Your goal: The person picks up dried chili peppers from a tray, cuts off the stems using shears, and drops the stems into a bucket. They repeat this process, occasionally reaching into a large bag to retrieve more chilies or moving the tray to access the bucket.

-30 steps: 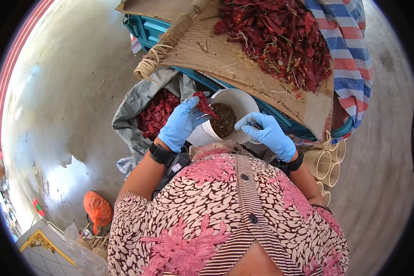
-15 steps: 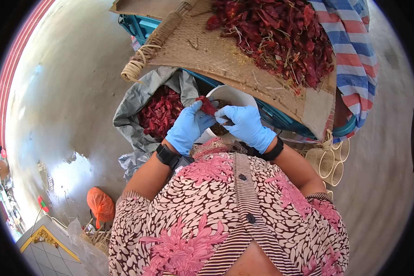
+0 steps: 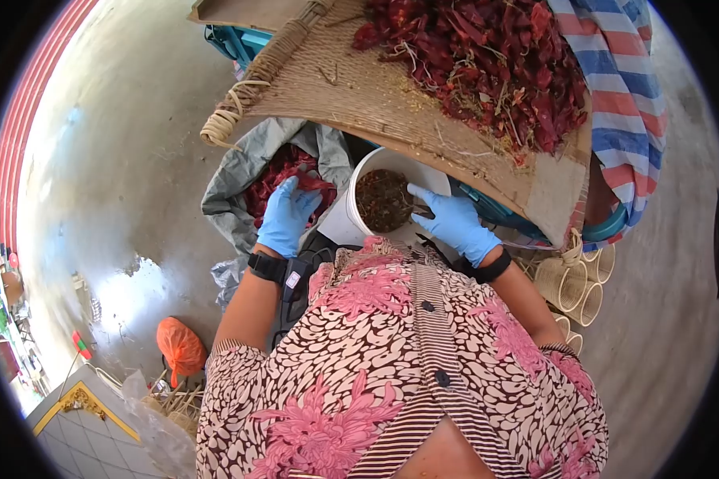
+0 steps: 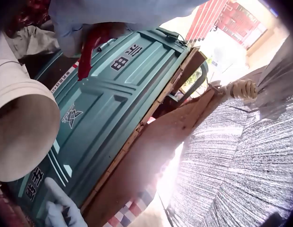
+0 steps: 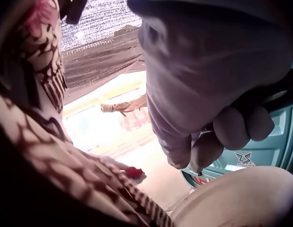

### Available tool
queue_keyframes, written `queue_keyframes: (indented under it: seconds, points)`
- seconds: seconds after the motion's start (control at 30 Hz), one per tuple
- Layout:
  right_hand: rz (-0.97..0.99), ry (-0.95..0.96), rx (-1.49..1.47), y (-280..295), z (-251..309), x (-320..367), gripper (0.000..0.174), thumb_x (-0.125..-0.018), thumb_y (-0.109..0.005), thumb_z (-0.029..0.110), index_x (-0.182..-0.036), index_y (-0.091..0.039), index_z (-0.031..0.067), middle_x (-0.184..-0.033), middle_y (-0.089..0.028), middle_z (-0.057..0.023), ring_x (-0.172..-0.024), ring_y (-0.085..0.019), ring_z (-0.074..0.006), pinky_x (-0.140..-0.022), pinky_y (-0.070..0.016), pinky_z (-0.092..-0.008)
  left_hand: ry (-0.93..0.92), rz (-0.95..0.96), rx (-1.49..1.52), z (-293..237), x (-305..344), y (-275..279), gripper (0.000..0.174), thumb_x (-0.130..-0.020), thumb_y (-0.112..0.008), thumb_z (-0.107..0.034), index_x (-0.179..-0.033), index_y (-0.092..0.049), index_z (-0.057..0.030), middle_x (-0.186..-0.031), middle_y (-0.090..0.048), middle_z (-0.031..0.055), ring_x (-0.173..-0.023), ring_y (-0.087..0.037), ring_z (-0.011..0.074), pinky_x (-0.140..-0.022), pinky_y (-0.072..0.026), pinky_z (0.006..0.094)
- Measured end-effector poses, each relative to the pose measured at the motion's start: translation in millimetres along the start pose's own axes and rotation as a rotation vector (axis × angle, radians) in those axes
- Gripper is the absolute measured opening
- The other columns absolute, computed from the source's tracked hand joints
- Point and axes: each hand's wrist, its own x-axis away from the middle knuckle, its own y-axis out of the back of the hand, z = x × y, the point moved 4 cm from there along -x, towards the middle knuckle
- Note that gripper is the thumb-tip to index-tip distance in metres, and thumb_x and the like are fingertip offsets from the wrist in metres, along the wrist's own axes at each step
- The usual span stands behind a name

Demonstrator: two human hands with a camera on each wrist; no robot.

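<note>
One blue-gloved left hand (image 3: pixel 284 219) over the mouth of a crumpled grey cloth sack (image 3: pixel 218 199), and one blue-gloved right hand (image 3: pixel 459 226) at the right of a round white plastic bucket (image 3: pixel 340 227). At the left fingertips, a wrinkled dark-red dried pod (image 4: pixel 91 52), probably a chilli pepper, hanging from the hand in the left wrist view and held over similar red pods (image 3: pixel 284 172) in the sack, contact with them not clear. Handling, as judged from appearance: very light, thin-walled, limp to leathery, liable to tear or crack if squeezed hard; best taken near the stem end, with a light pinch. Fingers of the left hand: partly spread, apparently with a loose pinch on the pod between thumb and fingers. Fingers of the right hand: forefinger and thumb apart in the head view, remaining fingers bent in the right wrist view; anything gripped among them impossible to tell. Inside the bucket, loose brown-green debris (image 3: pixel 383 201). On the far side, a tan woven mat (image 3: pixel 311 100) with a heap of dark-red pods (image 3: pixel 495 88) toward the right, above a teal metal panel (image 4: pixel 123 99).
</note>
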Motion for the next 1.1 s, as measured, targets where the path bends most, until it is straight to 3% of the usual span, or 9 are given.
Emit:
queue_keyframes:
  seconds: [0.17,0.3,0.37,0.47,0.53,0.6,0.7,0.87,1.1]
  points:
    - [0.053,0.112,-0.313,-9.9,-6.9,16.4,0.035,-0.087,-0.066,0.035,-0.119,-0.064,0.0217,-0.105,-0.070,-0.0040,-0.091,-0.068,-0.0242,-0.078,-0.0540,-0.0345,-0.095,-0.103,-0.104,-20.9,-27.3,63.1,0.030,-0.098,-0.050,-0.020,-0.124,-0.050,-0.0065,-0.120,-0.058,0.0136,-0.111,-0.057,0.0320,-0.098,-0.0478,0.0462]
    - [0.095,0.102,-0.590,21.9,7.2,36.7,0.027,-0.089,-0.066,0.030,-0.112,-0.067,0.0158,-0.103,-0.071,-0.0069,-0.091,-0.069,-0.0243,-0.080,-0.0536,-0.0315,-0.353,-0.159,-0.640,-34.8,-48.5,117.1,0.037,-0.097,-0.042,-0.008,-0.134,-0.041,-0.0095,-0.124,-0.052,0.0080,-0.089,-0.057,0.0206,-0.081,-0.0523,0.0378]
    - [0.025,0.139,-0.635,37.7,4.4,43.9,0.024,-0.093,-0.063,0.028,-0.111,-0.068,0.0129,-0.097,-0.071,-0.0098,-0.087,-0.069,-0.0248,-0.076,-0.0532,-0.0309,-0.273,-0.268,-0.432,-35.5,-55.2,142.7,0.042,-0.092,-0.047,-0.001,-0.133,-0.041,-0.0047,-0.121,-0.053,0.0110,-0.088,-0.057,0.0198,-0.078,-0.0524,0.0372]
    - [-0.092,-0.058,-0.737,83.6,6.4,75.7,0.026,-0.095,-0.059,0.034,-0.108,-0.069,0.0131,-0.089,-0.070,-0.0106,-0.080,-0.069,-0.0248,-0.071,-0.0524,-0.0325,-0.380,-0.087,-0.853,-30.6,-13.2,135.4,0.043,-0.092,-0.055,-0.012,-0.133,-0.045,-0.0006,-0.128,-0.057,0.0167,-0.111,-0.059,0.0283,-0.094,-0.0490,0.0413]
    - [-0.391,-0.123,-0.522,96.4,-28.0,75.4,0.029,-0.093,-0.059,0.038,-0.105,-0.069,0.0130,-0.083,-0.070,-0.0093,-0.079,-0.068,-0.0264,-0.071,-0.0519,-0.0333,-0.090,-0.142,-0.218,-19.6,1.2,94.2,0.043,-0.096,-0.046,-0.024,-0.134,-0.044,-0.0052,-0.135,-0.052,0.0145,-0.116,-0.056,0.0298,-0.096,-0.0463,0.0406]
    - [-0.455,-0.383,-0.242,122.1,-50.2,73.2,0.030,-0.089,-0.063,0.038,-0.103,-0.068,0.0124,-0.086,-0.070,-0.0096,-0.081,-0.068,-0.0273,-0.071,-0.0518,-0.0358,-0.022,0.049,-0.331,-11.2,13.8,58.8,0.044,-0.096,-0.046,-0.024,-0.136,-0.046,-0.0051,-0.128,-0.059,0.0151,-0.111,-0.059,0.0258,-0.093,-0.0473,0.0372]
    - [-0.579,-0.465,-0.034,128.9,-100.5,49.6,0.031,-0.085,-0.065,0.037,-0.103,-0.067,0.0119,-0.092,-0.070,-0.0105,-0.085,-0.068,-0.0289,-0.073,-0.0516,-0.0392,0.013,0.223,-0.526,-0.2,29.7,3.1,0.040,-0.098,-0.046,-0.025,-0.132,-0.051,-0.0044,-0.121,-0.063,0.0133,-0.102,-0.063,0.0234,-0.088,-0.0485,0.0331]
    - [-0.464,-0.620,0.098,145.1,-144.0,15.6,0.039,-0.084,-0.064,0.042,-0.106,-0.067,0.0101,-0.100,-0.070,-0.0130,-0.094,-0.066,-0.0324,-0.079,-0.0513,-0.0425,-0.020,0.411,-0.915,8.4,48.6,-47.2,0.041,-0.100,-0.048,-0.029,-0.129,-0.053,-0.0002,-0.113,-0.066,0.0111,-0.097,-0.063,0.0167,-0.086,-0.0500,0.0302]
    - [-0.334,-0.659,0.066,127.9,-150.4,-19.8,0.051,-0.082,-0.062,0.052,-0.106,-0.066,0.0077,-0.103,-0.069,-0.0154,-0.097,-0.066,-0.0333,-0.082,-0.0512,-0.0434,-0.034,0.383,-0.871,8.9,50.8,-47.4,0.038,-0.102,-0.045,-0.025,-0.127,-0.053,0.0017,-0.112,-0.066,0.0121,-0.095,-0.064,0.0168,-0.085,-0.0509,0.0285]
